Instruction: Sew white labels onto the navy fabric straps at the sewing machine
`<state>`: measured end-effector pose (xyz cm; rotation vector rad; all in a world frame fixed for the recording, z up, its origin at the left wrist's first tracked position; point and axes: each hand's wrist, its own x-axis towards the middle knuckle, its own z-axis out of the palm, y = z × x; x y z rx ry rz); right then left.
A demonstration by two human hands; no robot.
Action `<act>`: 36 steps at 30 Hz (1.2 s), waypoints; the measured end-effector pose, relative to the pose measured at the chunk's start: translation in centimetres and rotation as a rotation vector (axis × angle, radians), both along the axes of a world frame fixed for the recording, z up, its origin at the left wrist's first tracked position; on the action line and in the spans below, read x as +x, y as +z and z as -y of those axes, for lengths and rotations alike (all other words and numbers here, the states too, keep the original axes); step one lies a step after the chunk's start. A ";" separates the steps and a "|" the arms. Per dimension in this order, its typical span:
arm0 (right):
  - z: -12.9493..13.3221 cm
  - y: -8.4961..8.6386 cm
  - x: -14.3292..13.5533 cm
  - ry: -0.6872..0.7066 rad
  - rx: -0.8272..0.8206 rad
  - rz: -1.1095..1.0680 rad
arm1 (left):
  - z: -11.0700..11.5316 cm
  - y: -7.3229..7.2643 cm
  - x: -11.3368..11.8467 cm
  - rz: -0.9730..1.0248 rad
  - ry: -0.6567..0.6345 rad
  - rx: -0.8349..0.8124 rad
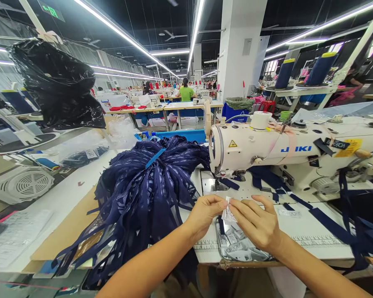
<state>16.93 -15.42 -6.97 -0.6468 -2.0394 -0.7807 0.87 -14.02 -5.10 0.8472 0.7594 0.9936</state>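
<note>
Between my two hands, in front of the sewing machine's needle area, is a small white printed label (229, 216). My left hand (205, 215) pinches its upper left edge, and my right hand (256, 223) has thumb and fingers closed on its right side. Just below lies a tray (219, 242) full of similar grey-white labels (236, 245), partly hidden by my right hand. To the left spreads a big bundle of navy fabric strips (149, 178), gathered at the top by a blue tie (156, 158). The white sewing machine (261, 142) stands behind my hands.
Navy strips (332, 225) run along the right side of the table past a loose label (289, 212). A printed measuring scale (320, 241) follows the front edge. A black plastic bag (56, 82) hangs at upper left. Further back, a person in green (185, 92) sits among machines.
</note>
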 end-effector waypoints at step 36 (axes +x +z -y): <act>-8.5 -3.6 2.8 -0.029 -0.927 -0.054 | -7.3 -4.1 0.4 -1.397 -0.229 1.396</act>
